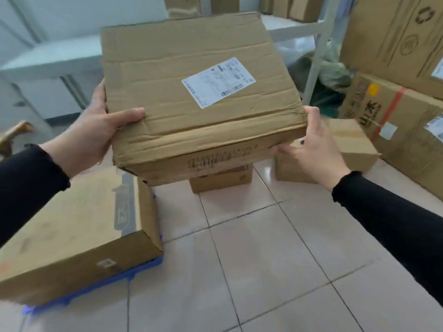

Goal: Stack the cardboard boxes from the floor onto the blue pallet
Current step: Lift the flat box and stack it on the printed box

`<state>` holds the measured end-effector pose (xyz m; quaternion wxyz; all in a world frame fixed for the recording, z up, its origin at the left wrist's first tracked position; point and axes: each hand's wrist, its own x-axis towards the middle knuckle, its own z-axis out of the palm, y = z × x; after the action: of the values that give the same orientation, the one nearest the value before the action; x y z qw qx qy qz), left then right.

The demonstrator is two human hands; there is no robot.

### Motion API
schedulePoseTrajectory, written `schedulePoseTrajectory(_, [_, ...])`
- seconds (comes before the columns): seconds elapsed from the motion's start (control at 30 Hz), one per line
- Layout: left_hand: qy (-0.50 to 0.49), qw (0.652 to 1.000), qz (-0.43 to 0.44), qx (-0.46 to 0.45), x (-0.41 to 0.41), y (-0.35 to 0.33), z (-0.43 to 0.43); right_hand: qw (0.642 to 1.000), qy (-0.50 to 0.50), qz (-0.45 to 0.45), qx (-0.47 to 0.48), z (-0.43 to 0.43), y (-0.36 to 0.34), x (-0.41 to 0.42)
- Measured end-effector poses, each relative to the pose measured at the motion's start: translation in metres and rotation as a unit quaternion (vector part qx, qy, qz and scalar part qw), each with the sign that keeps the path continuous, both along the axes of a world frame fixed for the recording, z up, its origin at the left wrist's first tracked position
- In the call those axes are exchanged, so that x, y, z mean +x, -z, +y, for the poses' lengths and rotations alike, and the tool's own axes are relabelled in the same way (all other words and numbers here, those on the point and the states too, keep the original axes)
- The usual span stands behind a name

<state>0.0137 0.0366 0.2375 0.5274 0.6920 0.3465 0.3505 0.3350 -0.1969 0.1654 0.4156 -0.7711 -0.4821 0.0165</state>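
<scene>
We hold a creased cardboard box [191, 92] up in the air at centre frame, w/ a white shipping label [218, 82] on its top face, toward 2 o'clock from the box's middle. Printed dark text runs along its near side, too smeared to read. Our left hand [96, 135] clamps the box's near-left corner at 9 o'clock: thumb flat on the top face, the other fingers hidden behind the side. Our right hand [314, 144] grips the near-right corner at 3 o'clock, thumb up against the edge, fingertips curled under the bottom rim. Both hands closed on the box; black sleeves on both arms.

Directly below the held box, at 6 o'clock from it, a small box [223, 180] sits on the tiled floor [263, 259], mostly covered from our view. At 4 o'clock from the held box another box [350, 149] rests on the floor, partly behind our right hand. At 8 o'clock a large flat box [79, 224] lies on the blue pallet [100, 286], only the pallet's near edge showing under it.

Farther out, at 2–3 o'clock, big cartons [395, 104] are stacked by the wall, one w/ a red strap. At 1 o'clock a white shelf frame [316, 51] stands, more boxes on it.
</scene>
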Motion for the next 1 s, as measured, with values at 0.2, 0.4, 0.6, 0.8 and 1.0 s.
schedulePoseTrajectory(0.2, [-0.136, 0.987, 0.044, -0.070, -0.157, -0.007, 0.050, 0.992, -0.127, -0.017, -0.017, 0.099, 0.004, -0.124])
schedulePoseTrajectory(0.4, [-0.217, 0.961, 0.092, -0.145, -0.271, 0.017, 0.066, 0.975, -0.214, -0.037, -0.051, 0.140, 0.027, -0.232])
schedulePoseTrajectory(0.6, [-0.241, 0.948, 0.126, -0.167, -0.316, 0.055, 0.076, 0.968, -0.233, -0.038, -0.084, 0.156, 0.053, -0.280])
schedulePoseTrajectory(0.8, [-0.223, 0.942, 0.178, -0.178, -0.317, 0.074, 0.081, 0.963, -0.228, -0.056, -0.133, 0.164, 0.069, -0.291])
schedulePoseTrajectory(1.0, [-0.235, 0.922, 0.256, -0.170, -0.321, 0.078, 0.095, 0.958, -0.241, -0.059, -0.144, 0.168, 0.074, -0.289])
